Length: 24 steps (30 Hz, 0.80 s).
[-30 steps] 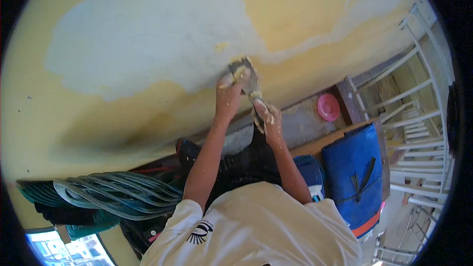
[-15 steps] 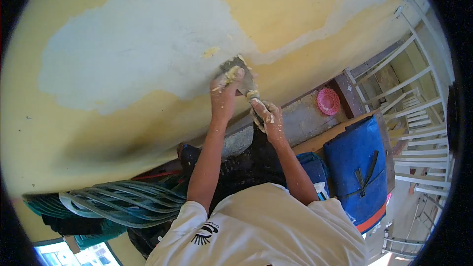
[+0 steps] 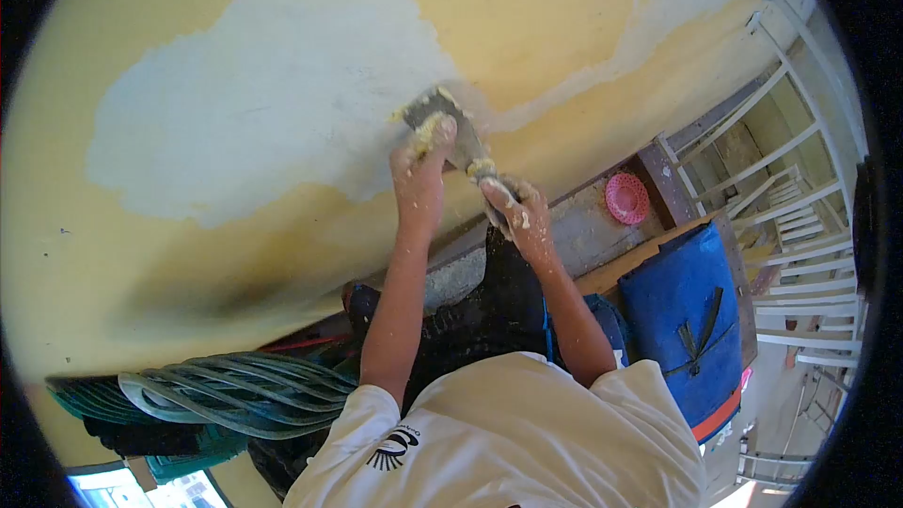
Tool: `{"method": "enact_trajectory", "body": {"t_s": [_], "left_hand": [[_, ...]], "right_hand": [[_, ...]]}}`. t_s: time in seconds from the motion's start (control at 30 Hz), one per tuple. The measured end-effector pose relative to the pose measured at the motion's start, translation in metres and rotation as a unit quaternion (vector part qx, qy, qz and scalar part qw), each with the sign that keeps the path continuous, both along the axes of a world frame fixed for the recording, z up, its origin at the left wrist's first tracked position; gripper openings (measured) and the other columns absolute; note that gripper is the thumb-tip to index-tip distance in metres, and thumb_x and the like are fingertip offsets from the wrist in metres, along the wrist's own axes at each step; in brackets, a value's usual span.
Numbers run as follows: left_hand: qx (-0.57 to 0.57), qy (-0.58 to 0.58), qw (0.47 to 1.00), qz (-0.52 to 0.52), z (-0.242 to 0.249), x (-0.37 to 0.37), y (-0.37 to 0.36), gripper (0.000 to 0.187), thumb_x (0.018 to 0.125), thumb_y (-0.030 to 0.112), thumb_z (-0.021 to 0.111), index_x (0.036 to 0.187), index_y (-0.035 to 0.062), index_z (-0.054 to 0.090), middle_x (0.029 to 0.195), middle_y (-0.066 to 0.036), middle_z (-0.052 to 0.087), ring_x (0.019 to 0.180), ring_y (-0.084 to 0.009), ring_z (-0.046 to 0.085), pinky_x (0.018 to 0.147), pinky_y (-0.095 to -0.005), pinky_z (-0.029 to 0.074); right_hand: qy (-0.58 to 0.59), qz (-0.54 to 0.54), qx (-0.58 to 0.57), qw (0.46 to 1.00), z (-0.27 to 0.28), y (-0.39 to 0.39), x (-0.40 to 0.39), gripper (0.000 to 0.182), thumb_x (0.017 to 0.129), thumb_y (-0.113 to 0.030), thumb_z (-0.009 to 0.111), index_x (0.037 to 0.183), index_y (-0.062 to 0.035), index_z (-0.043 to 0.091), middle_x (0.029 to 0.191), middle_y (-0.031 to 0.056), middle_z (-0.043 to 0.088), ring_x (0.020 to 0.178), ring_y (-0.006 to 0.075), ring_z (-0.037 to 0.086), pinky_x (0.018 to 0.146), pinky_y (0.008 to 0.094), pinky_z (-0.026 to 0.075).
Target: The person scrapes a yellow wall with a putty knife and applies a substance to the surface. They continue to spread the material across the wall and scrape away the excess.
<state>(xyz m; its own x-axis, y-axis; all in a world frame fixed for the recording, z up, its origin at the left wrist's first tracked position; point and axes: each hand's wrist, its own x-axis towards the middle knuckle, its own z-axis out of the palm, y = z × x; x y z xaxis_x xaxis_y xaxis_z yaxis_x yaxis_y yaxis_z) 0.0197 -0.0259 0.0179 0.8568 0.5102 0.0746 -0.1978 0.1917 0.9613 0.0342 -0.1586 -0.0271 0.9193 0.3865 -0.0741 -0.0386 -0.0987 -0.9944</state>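
Note:
My right hand [image 3: 520, 214] is wrapped round the handle of a putty knife [image 3: 466, 139], its fingers spattered with pale putty. The metal blade points up and to the left, towards the wall. My left hand [image 3: 419, 174] is closed at the blade, with its thumb pressed along the metal. Yellowish putty [image 3: 431, 129] clings to that thumb and to the blade's edges. Behind the blade is a large whitish patch [image 3: 273, 85] on the yellow wall [image 3: 527, 19]. How the left fingers sit under the blade is hidden.
A pink basket [image 3: 627, 198] stands on the ledge by the wall. To the right lie a blue folded cover [image 3: 685, 306] and white metal railings [image 3: 800, 263]. Coiled green hose-like strands [image 3: 245, 390] lie at lower left.
The putty knife and both hands have shifted slightly left. The blade's tip now overlaps the area where a yellow dab showed on the patch. The view has tilted a little.

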Motion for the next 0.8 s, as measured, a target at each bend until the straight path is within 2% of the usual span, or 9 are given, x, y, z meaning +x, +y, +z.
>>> {"method": "enact_trajectory", "body": {"t_s": [0.1,0.2,0.27,0.3,0.37,0.47,0.53,0.67,0.8], "left_hand": [[0.001,0.039,0.999,0.017,-0.067,-0.019,-0.007,0.025,0.087,0.025,0.055,0.093,0.0013,0.063,0.086,-0.003,0.063,0.078,-0.0112,0.060,0.069,-0.0270,0.051],[-0.166,0.159,0.973,0.006,-0.182,-0.054,-0.008,0.034,0.085,0.034,0.055,0.107,0.0076,0.056,0.102,-0.007,0.059,0.094,-0.0198,0.056,0.085,-0.0344,0.042],[-0.393,0.266,0.874,0.106,-0.229,-0.087,-0.008,0.042,0.084,0.035,0.054,0.117,0.0086,0.049,0.113,-0.011,0.054,0.102,-0.0249,0.052,0.089,-0.0416,0.040],[-0.468,0.388,0.777,0.164,-0.268,-0.107,0.008,0.048,0.083,0.032,0.054,0.123,0.0089,0.043,0.120,-0.013,0.049,0.109,-0.0264,0.049,0.090,-0.0453,0.040],[-0.554,0.239,0.792,0.095,-0.350,-0.145,0.019,0.049,0.084,0.032,0.050,0.127,0.0117,0.040,0.127,-0.014,0.043,0.118,-0.0294,0.040,0.095,-0.0507,0.032],[-0.447,0.297,0.836,0.119,-0.335,-0.137,0.018,0.056,0.085,0.037,0.048,0.133,0.0131,0.032,0.133,-0.012,0.039,0.124,-0.0288,0.035,0.099,-0.0486,0.027],[-0.349,0.309,0.870,0.160,-0.273,-0.102,0.003,0.058,0.086,0.039,0.046,0.135,0.0121,0.030,0.133,-0.009,0.040,0.124,-0.0262,0.035,0.100,-0.0466,0.025],[-0.229,0.141,0.951,-0.152,-0.165,-0.052,-0.010,0.061,0.088,0.038,0.049,0.133,0.0023,0.029,0.129,-0.012,0.043,0.114,-0.0215,0.046,0.094,-0.0320,0.036],[-0.038,0.117,0.979,-0.160,-0.115,-0.009,-0.024,0.048,0.088,0.037,0.050,0.115,-0.0022,0.049,0.107,-0.014,0.057,0.094,-0.0171,0.058,0.077,-0.0261,0.047]], "right_hand": [[-0.165,-0.027,-0.052,0.985,-0.090,-0.010,-0.014,0.030,0.081,-0.030,0.062,0.078,-0.0006,0.063,0.054,0.0015,0.051,0.045,0.0086,0.044,0.042,0.0266,0.035],[-0.351,-0.057,-0.244,0.902,-0.196,-0.061,-0.040,0.042,0.081,-0.040,0.058,0.086,0.0005,0.064,0.064,0.0153,0.060,0.059,0.0338,0.057,0.057,0.0370,0.043],[0.033,-0.118,-0.262,0.957,-0.185,-0.089,-0.056,0.045,0.082,-0.042,0.055,0.089,0.0015,0.062,0.067,0.0187,0.059,0.061,0.0351,0.056,0.059,0.0396,0.044],[0.054,-0.161,-0.252,0.953,-0.199,-0.108,-0.063,0.045,0.083,-0.043,0.054,0.089,0.0015,0.062,0.067,0.0193,0.059,0.062,0.0364,0.056,0.060,0.0407,0.044],[0.056,-0.183,-0.271,0.943,-0.211,-0.138,-0.062,0.046,0.083,-0.043,0.054,0.089,0.0019,0.062,0.067,0.0201,0.059,0.063,0.0377,0.056,0.061,0.0418,0.044],[-0.033,-0.151,-0.343,0.926,-0.210,-0.153,-0.061,0.042,0.084,-0.039,0.055,0.089,0.0023,0.061,0.069,0.0199,0.059,0.063,0.0390,0.055,0.061,0.0436,0.043],[-0.120,-0.181,-0.282,0.935,-0.211,-0.139,-0.052,0.039,0.084,-0.037,0.056,0.082,0.0012,0.060,0.060,0.0113,0.054,0.054,0.0221,0.049,0.050,0.0342,0.038],[0.075,-0.164,-0.017,0.983,-0.095,-0.069,-0.040,0.033,0.085,-0.034,0.057,0.077,-0.0026,0.058,0.054,0.0001,0.049,0.044,0.0079,0.042,0.039,0.0231,0.031],[0.115,-0.053,0.042,0.991,-0.099,-0.046,-0.023,0.028,0.085,-0.031,0.058,0.081,-0.0037,0.061,0.057,-0.0005,0.051,0.046,0.0050,0.043,0.039,0.0212,0.031]]}}
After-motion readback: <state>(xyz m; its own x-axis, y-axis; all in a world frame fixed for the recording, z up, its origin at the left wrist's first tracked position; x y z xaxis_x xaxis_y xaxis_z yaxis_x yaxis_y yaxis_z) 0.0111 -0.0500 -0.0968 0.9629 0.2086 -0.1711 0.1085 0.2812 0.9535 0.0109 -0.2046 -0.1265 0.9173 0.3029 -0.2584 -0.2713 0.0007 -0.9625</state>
